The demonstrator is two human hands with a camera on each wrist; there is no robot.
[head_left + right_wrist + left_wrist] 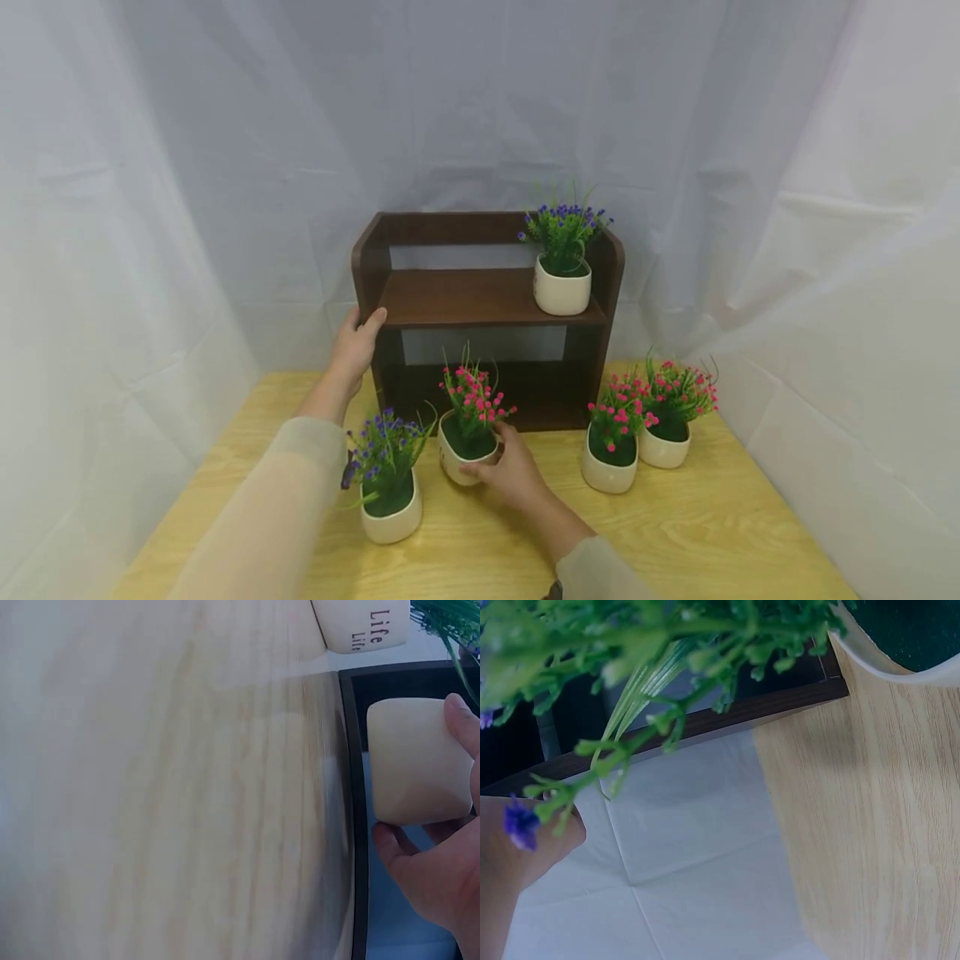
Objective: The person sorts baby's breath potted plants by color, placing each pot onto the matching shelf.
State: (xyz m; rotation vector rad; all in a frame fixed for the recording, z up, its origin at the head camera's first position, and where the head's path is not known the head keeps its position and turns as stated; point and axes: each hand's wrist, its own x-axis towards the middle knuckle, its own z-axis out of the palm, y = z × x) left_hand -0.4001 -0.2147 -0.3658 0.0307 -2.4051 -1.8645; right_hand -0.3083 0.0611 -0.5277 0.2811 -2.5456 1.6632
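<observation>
A dark brown two-tier wooden shelf (457, 296) stands at the back of the table. On its left side panel rests my left hand (354, 348), thumb over the front edge; the left wrist view shows this hand (529, 844) partly behind blurred leaves. My right hand (517, 471) grips a white pot of pink flowers (452, 468) between thumb and fingers, in front of the lower tier. In the right wrist view, that pot (420, 761) overlaps the shelf's dark frame. Left of it, beneath my left forearm, sits a white pot of purple flowers (393, 518).
Another pot of purple flowers (562, 293) occupies the upper tier's right end. Two pots of pink flowers (609, 475) (665, 450) stand on the wooden table (712, 533), right of the shelf. White sheeting (262, 167) surrounds the table at back and sides.
</observation>
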